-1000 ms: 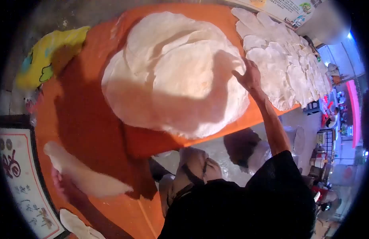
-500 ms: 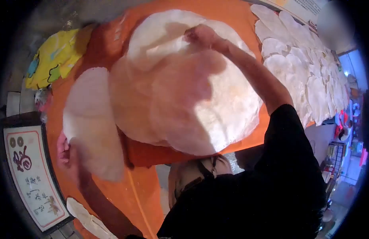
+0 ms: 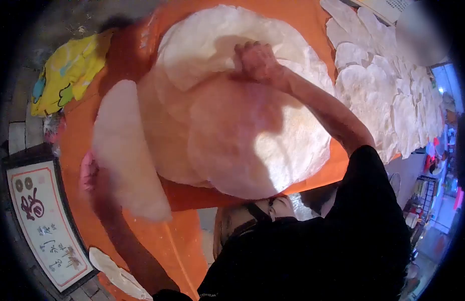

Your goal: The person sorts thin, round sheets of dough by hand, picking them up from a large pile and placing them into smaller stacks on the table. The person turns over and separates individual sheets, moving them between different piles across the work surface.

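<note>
A stack of large, thin, pale round flatbreads (image 3: 292, 145) spreads over the orange table cover. My right hand (image 3: 257, 60) lies on the upper part of the stack, its fingers curled at the edge of a sheet; the fingertips are hidden. To the left is a folded half-round flatbread (image 3: 124, 140), its lower end blurred. My left hand (image 3: 89, 173) is at that piece's left edge with its fingers bent around the rim.
Overlapping flatbreads (image 3: 373, 95) cover the far right. A yellow patterned cloth (image 3: 72, 67) lies at upper left, a framed sign with writing (image 3: 47, 226) at lower left. Another pale piece (image 3: 117, 276) rests near the front of the orange cover (image 3: 185, 241).
My right hand has drawn slightly toward me, along with the edge of the sheet beneath it. My left hand and the folded flatbread have shifted a little to the right.
</note>
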`<state>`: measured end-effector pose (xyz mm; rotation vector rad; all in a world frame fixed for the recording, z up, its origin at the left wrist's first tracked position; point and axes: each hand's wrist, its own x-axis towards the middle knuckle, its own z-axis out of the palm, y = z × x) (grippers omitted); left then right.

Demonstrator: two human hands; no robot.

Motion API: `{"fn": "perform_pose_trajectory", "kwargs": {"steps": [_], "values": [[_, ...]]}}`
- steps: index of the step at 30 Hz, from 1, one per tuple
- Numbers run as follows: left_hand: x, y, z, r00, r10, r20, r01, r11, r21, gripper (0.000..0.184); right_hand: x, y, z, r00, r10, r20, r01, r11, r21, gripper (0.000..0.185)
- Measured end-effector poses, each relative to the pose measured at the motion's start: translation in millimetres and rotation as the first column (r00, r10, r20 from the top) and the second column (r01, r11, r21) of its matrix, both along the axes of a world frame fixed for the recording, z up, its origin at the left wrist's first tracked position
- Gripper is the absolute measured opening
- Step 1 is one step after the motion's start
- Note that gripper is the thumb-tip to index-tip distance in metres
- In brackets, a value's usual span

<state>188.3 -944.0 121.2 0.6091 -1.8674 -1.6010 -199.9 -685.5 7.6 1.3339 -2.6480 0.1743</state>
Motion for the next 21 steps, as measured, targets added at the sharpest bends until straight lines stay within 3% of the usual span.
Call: {"fn": "perform_pose_trajectory", "kwargs": {"steps": [2,3,5,8,10,12,15,17,18,19,21], "values": [[-11,6,6,0.999,-0.034,-0.030,0.038,0.986,0.161,0.044,13,-4,0,0.985,-0.090,-0.148,0.076,0.992,-0.097,0.032],[-13,8,9,0.998,-0.044,-0.049,0.055,0.969,0.239,0.045,11,-5,9,0.992,-0.086,-0.094,0.076,0.992,-0.102,0.028],[-10,1,3,0.999,-0.045,-0.005,0.045,0.993,0.110,0.046,6,-3,25,0.997,-0.074,0.014,0.075,0.991,-0.107,0.021],[7,-30,-7,0.996,0.031,0.080,-0.025,0.997,-0.079,0.048,-18,5,42,0.983,0.112,0.144,-0.094,0.987,-0.129,0.020],[6,-32,6,0.972,0.147,0.180,-0.102,0.965,-0.241,0.047,-22,18,63,0.977,0.212,0.012,-0.208,0.967,-0.146,0.026],[-20,-12,64,0.900,0.319,0.297,-0.168,0.883,-0.438,0.045,-21,32,81,0.952,0.288,-0.103,-0.301,0.943,-0.141,0.036],[-50,-6,90,0.985,0.114,0.126,-0.054,0.915,-0.401,0.039,8,53,64,0.886,0.463,-0.006,-0.460,0.878,-0.132,0.033],[-75,4,102,0.994,-0.003,0.110,0.009,0.999,-0.049,0.037,27,63,9,0.880,0.472,0.051,-0.474,0.880,0.034,0.040],[-86,8,100,0.992,-0.040,0.123,0.037,0.999,0.034,0.037,46,67,4,0.908,0.418,-0.028,-0.417,0.908,0.037,0.043],[-98,19,91,0.982,-0.104,0.160,0.111,0.993,-0.033,0.037,66,72,-2,0.926,0.363,-0.105,-0.361,0.932,0.034,0.046],[-120,53,59,0.932,-0.223,0.285,0.298,0.919,-0.257,0.037,79,79,-19,0.958,0.277,-0.076,-0.279,0.960,-0.021,0.045]]}}
